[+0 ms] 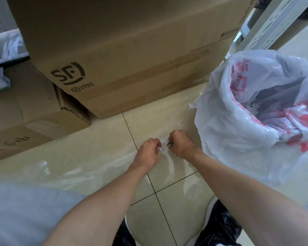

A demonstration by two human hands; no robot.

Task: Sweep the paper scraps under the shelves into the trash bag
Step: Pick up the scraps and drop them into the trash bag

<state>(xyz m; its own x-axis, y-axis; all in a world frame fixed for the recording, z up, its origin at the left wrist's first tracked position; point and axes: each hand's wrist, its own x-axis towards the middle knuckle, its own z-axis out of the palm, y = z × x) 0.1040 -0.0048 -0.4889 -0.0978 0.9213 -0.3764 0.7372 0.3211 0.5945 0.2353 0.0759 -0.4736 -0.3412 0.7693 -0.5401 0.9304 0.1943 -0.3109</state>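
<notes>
A: Where is the paper scrap (163, 146) lying?
B: Mid-frame on the floor (96, 157); left hand (148, 152) and right hand (180, 144) are pinching it with curled fingers (171, 139), trash bag (252, 112) gaping at right.

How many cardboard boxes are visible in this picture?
2. The large box printed "SF" stands at the top centre; a lower box lies at its left. Others may be hidden behind.
</notes>
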